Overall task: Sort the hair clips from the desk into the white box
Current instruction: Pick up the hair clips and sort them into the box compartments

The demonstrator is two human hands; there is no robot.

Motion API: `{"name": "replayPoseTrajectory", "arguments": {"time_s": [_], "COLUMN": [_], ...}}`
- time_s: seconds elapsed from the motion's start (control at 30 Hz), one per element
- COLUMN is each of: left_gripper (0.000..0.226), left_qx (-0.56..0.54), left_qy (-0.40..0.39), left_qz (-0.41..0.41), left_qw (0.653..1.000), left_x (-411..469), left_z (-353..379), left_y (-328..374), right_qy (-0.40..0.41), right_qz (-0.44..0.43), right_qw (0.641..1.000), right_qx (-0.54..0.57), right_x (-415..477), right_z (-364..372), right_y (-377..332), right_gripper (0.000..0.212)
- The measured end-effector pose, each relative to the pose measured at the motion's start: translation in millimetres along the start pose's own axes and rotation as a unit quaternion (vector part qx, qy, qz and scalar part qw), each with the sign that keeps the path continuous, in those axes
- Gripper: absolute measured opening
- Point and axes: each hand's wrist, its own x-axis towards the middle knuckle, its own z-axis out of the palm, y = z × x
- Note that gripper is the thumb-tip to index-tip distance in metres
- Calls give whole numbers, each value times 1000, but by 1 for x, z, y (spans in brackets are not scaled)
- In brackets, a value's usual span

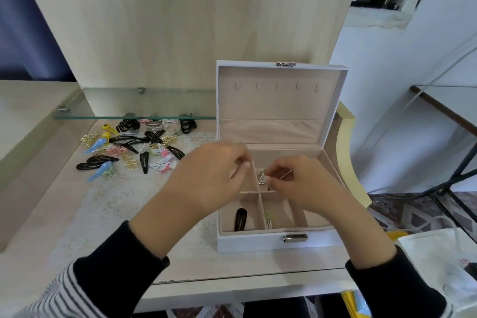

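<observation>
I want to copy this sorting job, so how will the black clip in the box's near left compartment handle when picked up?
The black clip looks thin and flat, so probably light and stiff. Its glossy surface may be slippery. It leans against the compartment wall of the white box, so pinching its raised end seems easiest.

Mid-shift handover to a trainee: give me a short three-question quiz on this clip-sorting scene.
1. True or false: the white box is open.
2. Which compartment holds the black clip? A near left, B far right, C lid pocket.
3. Fill in: the right hand pinches a small ____ clip over the box.

Key: 1 true. 2 A. 3 silver.

The left hand hovers over the box's left side; the pile of clips lies on the desk, left of the box.
</observation>
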Motion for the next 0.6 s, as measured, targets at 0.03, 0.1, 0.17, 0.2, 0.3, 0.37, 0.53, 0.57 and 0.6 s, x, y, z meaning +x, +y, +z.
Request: {"name": "replayPoseTrajectory", "arguments": {"time_s": [0.03, 0.1, 0.17, 0.2, 0.3, 0.37, 0.53, 0.57, 0.6], "left_gripper": [16, 16, 20, 24, 27, 27, 31, 32, 34], "left_qx": [-6, 0, 30, 45, 61, 68, 73, 75, 78], "left_qy": [41, 119, 188, 210, 245, 262, 252, 245, 236], "left_qz": [-1, -2, -5, -11, -52, -79, -122, -129, -136], "left_qw": [999, 993, 982, 977, 966, 959, 957, 958, 959], "left_x": [-4, -6, -10, -12, -19, -23, -32, -32, -33], "left_z": [-5, -5, -6, -6, -6, -5, 5, 8, 11], "left_y": [-8, -22, -42, -53, -85, -104, -145, -152, -160], "right_qy": [18, 61, 91, 102, 129, 157, 173, 180, 189], "right_qz": [-11, -21, -43, -54, -88, -118, -131, -126, -120], "right_qw": [1000, 997, 994, 992, 986, 979, 975, 975, 974], "right_qx": [14, 33, 40, 47, 55, 55, 39, 33, 27], "right_x": [4, 8, 13, 16, 25, 29, 41, 44, 48], "right_z": [4, 8, 16, 21, 40, 54, 91, 98, 107], "right_y": [-8, -19, -38, -48, -79, -97, -133, -136, -140], "right_gripper": [4, 5, 7, 10, 18, 22, 24, 26, 28]}}
